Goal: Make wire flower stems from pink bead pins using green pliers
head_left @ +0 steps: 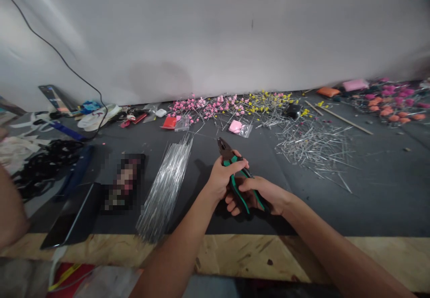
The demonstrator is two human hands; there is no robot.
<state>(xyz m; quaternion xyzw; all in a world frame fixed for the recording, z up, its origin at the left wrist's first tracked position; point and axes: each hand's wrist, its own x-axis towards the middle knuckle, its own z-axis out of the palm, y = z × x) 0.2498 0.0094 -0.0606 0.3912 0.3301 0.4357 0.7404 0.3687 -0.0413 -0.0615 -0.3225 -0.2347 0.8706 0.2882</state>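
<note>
Gripping green-and-black combination pliers (234, 183) in my head view, the left hand (219, 178) is curled closed near the pivot, and the right hand (270, 193) is closed around the handles. The 1 tool between these 2 hands points away from me; I can't tell whether its tips pinch anything. Left of the hands lies a bundle of straight metal wires (166, 186). Beyond them I see a pink packet (235, 126) and pink-tipped wires (215, 106); beyond, rightward, a pile of loose wire pieces (311, 141).
</note>
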